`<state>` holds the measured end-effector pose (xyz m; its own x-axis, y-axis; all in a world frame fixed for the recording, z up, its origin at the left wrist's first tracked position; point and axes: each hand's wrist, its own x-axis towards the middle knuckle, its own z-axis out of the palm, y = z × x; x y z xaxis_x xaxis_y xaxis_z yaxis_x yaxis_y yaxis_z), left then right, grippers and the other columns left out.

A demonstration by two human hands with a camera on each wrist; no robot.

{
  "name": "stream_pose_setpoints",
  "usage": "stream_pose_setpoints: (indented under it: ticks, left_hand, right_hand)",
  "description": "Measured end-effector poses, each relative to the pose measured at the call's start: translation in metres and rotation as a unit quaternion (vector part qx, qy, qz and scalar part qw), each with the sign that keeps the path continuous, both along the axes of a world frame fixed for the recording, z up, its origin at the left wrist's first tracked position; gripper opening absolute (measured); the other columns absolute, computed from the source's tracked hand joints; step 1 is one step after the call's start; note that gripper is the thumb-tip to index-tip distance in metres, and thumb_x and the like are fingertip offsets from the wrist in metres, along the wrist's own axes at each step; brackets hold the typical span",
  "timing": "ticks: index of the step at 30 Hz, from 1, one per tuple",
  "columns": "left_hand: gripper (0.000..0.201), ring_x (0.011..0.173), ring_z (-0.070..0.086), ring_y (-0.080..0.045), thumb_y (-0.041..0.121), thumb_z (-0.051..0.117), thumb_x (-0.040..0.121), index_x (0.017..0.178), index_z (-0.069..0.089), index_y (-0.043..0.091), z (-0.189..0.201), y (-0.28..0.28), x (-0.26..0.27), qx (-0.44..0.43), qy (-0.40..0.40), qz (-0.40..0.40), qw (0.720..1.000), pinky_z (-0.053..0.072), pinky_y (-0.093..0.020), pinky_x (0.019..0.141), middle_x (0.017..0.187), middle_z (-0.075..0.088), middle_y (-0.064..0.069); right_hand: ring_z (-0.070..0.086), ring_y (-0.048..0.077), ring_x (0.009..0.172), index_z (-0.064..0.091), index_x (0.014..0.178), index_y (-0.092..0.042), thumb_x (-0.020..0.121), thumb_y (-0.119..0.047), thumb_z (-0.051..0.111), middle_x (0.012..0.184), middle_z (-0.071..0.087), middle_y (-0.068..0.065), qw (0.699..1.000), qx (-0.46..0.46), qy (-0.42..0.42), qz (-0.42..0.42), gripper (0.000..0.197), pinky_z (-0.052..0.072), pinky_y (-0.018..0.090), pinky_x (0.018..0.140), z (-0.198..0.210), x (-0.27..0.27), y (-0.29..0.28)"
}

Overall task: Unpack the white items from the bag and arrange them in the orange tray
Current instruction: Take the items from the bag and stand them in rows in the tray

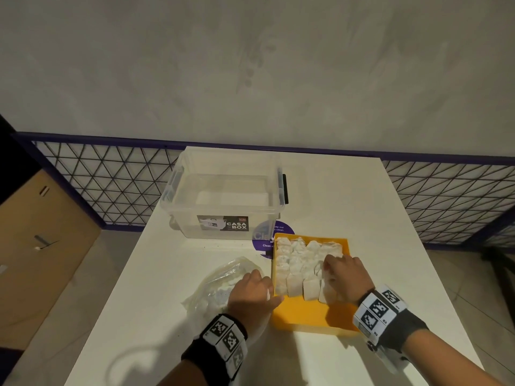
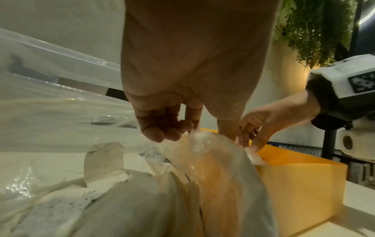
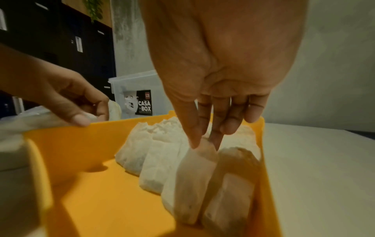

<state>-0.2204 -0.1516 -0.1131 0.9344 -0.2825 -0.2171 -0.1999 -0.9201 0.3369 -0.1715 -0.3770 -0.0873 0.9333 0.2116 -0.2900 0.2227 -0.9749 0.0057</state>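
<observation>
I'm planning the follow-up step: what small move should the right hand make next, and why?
Probably lower and release the white sachet the right hand pinches into the near row of the orange tray; it stands tilted among the others, and the left hand already grips the plastic bag.

Two forearms with marker wristbands reach forward. The left hand [image 1: 252, 293] is curled, fingers pinching. The right hand [image 1: 345, 277] points down, thumb and forefinger in a pinch grip.

A dim grey wall [image 1: 250, 65] rises behind the white table [image 1: 348, 190], with perhaps cardboard [image 1: 41, 232] beside it.
</observation>
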Motion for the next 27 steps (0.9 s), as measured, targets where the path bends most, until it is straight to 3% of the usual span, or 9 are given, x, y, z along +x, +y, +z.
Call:
stream_pose_setpoints:
  ticks: [2, 4, 8, 11, 13, 15, 20, 22, 27]
  left_hand:
    - [0.050, 0.108, 0.048, -0.014, 0.054, 0.027, 0.094, 0.119, 0.057, 0.022, 0.012, 0.008, 0.001, -0.099, 0.013, 0.030, 0.995, 0.037, -0.024, 0.088, 0.118, 0.054, 0.001]
    - [0.020, 0.091, 0.055, -0.009, 0.036, 0.047, 0.097, 0.107, 0.059, 0.023, 0.021, 0.022, 0.003, -0.250, 0.026, 0.113, 0.961, 0.044, -0.022, 0.081, 0.100, 0.061, 0.005]
    - [0.013, 0.065, 0.057, -0.007, 0.017, 0.054, 0.096, 0.087, 0.063, 0.019, 0.025, 0.059, 0.003, -0.348, 0.043, 0.201, 0.915, 0.046, -0.014, 0.065, 0.069, 0.062, 0.007]
    - [0.010, 0.069, 0.058, -0.009, 0.014, 0.057, 0.087, 0.090, 0.067, 0.017, 0.007, 0.080, 0.005, -0.289, 0.146, 0.182, 0.928, 0.051, -0.022, 0.070, 0.078, 0.065, 0.002]
    - [0.038, 0.091, 0.059, -0.009, 0.026, 0.064, 0.075, 0.112, 0.064, 0.019, -0.013, 0.085, 0.003, -0.212, 0.174, 0.134, 0.952, 0.047, -0.015, 0.081, 0.104, 0.063, 0.003]
    - [0.063, 0.112, 0.057, -0.018, 0.042, 0.066, 0.067, 0.127, 0.057, 0.025, -0.034, 0.084, 0.004, -0.155, 0.125, 0.075, 0.977, 0.045, -0.026, 0.096, 0.122, 0.060, 0.001]
    - [0.074, 0.080, 0.070, -0.030, 0.056, 0.052, 0.062, 0.111, 0.069, 0.003, -0.056, 0.060, -0.010, -0.006, 0.096, 0.035, 0.995, 0.059, -0.032, 0.070, 0.105, 0.070, -0.015]
    - [0.069, 0.082, 0.070, -0.027, 0.053, 0.055, 0.063, 0.111, 0.070, 0.005, -0.065, 0.052, -0.010, 0.018, 0.040, 0.022, 0.999, 0.059, -0.033, 0.070, 0.108, 0.071, -0.014]
    - [0.042, 0.079, 0.059, -0.023, 0.043, 0.056, 0.067, 0.099, 0.066, 0.018, -0.083, 0.050, -0.011, 0.031, 0.068, 0.019, 0.997, 0.053, -0.034, 0.061, 0.093, 0.062, -0.001]
  right_hand:
    - [0.057, 0.023, 0.098, 0.059, 0.101, -0.020, 0.071, -0.022, 0.073, 0.100, 0.064, 0.001, 0.998, 0.021, -0.057, 0.009, 0.033, 0.044, 0.033, 0.081, 0.009, -0.003, 0.009]
    - [0.059, 0.018, 0.081, 0.062, 0.085, -0.022, 0.053, -0.022, 0.086, 0.086, 0.064, -0.003, 0.992, 0.045, -0.113, 0.041, 0.040, 0.049, 0.029, 0.068, 0.023, -0.007, 0.025]
    - [0.038, 0.019, 0.117, 0.054, 0.115, -0.021, 0.092, -0.025, 0.048, 0.127, 0.046, -0.001, 0.972, 0.187, -0.069, 0.127, 0.025, 0.033, 0.030, 0.099, 0.037, -0.020, 0.073]
    - [0.026, 0.026, 0.128, 0.050, 0.119, -0.026, 0.092, -0.034, 0.045, 0.142, 0.034, 0.006, 0.970, 0.177, 0.001, 0.166, 0.029, 0.027, 0.040, 0.109, 0.031, -0.026, 0.111]
    - [0.017, 0.036, 0.136, 0.043, 0.127, -0.029, 0.089, -0.042, 0.049, 0.152, 0.017, 0.013, 0.973, 0.122, 0.067, 0.182, 0.040, 0.018, 0.047, 0.113, 0.017, -0.027, 0.131]
    - [0.006, 0.044, 0.139, 0.035, 0.136, -0.031, 0.088, -0.041, 0.054, 0.155, 0.001, 0.019, 0.975, 0.080, 0.098, 0.182, 0.052, 0.010, 0.051, 0.115, 0.003, -0.026, 0.141]
    - [0.011, 0.044, 0.139, 0.016, 0.147, -0.013, 0.088, -0.004, 0.053, 0.154, -0.005, 0.024, 0.976, 0.069, 0.127, 0.163, 0.070, 0.020, 0.048, 0.114, -0.004, -0.024, 0.143]
    - [0.012, 0.040, 0.139, 0.011, 0.147, -0.007, 0.086, 0.003, 0.053, 0.155, -0.004, 0.020, 0.974, 0.094, 0.130, 0.162, 0.075, 0.022, 0.043, 0.114, 0.000, -0.025, 0.143]
    - [0.012, 0.037, 0.141, 0.005, 0.147, -0.002, 0.087, 0.007, 0.045, 0.155, -0.004, 0.018, 0.972, 0.135, 0.115, 0.153, 0.073, 0.019, 0.040, 0.116, -0.001, -0.025, 0.142]
